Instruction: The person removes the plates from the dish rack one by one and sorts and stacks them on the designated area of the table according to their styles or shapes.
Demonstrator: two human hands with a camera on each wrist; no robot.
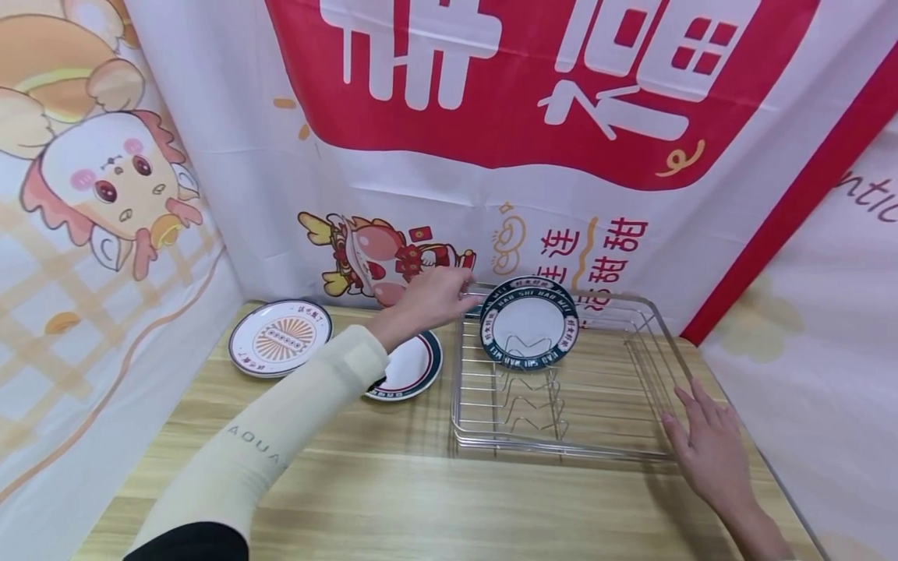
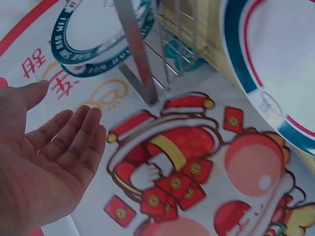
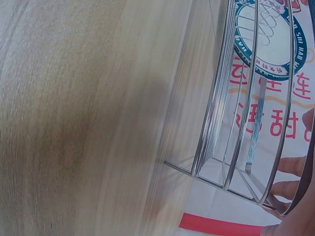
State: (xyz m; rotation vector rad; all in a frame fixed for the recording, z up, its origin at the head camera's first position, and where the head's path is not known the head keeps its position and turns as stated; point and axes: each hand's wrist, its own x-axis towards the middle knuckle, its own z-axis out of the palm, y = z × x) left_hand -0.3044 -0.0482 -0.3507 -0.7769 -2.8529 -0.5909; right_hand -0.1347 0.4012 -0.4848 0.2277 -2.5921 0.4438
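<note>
My left hand (image 1: 438, 298) is beside the back left corner of a wire dish rack (image 1: 561, 448). In the left wrist view its palm is bare and its fingers are loosely bent, apart from the plates. Two overlapping plates (image 1: 531, 327) with dark green lettered rims stand tilted in the rack's left part, near the back. My right hand (image 1: 712, 448) holds the rack's right rim; the right wrist view has its fingers (image 3: 290, 189) beyond the metal band, partly hidden.
Left of the rack lies a white plate (image 1: 414, 366) with a green rim and red ring, partly behind my left forearm. Further left are white plates (image 1: 281, 337) with an orange sunburst, apparently stacked. Printed cloth (image 1: 421, 183) hangs behind the wooden table (image 1: 421, 499).
</note>
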